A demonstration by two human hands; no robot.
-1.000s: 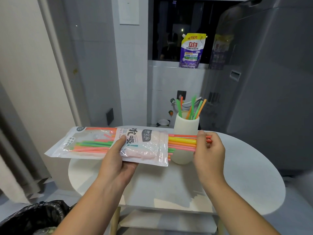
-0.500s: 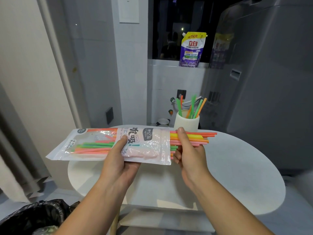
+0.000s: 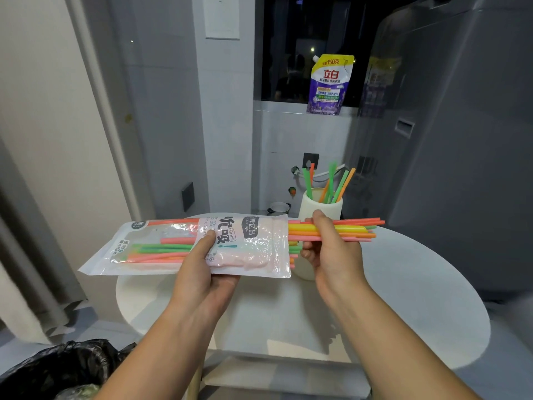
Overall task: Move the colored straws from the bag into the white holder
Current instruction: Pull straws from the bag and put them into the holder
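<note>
We hold bag [image 3: 253, 249] flat over table [image 3: 418, 284] w/ left hand [image 3: 202, 272], thumb on top, fingers under. Right hand [image 3: 331, 255] pinches bunch of straws [image 3: 354, 229] poking out of open end, right in front of white holder [image 3: 334, 210], few more already standing in it. Hands near each other, not touching. Straws prob v. light, thin, smooth, so slippery + easy to crush or fan out. We'd grip bunch near bag mouth, firm but gentle. Bag film looks slick too.
</note>
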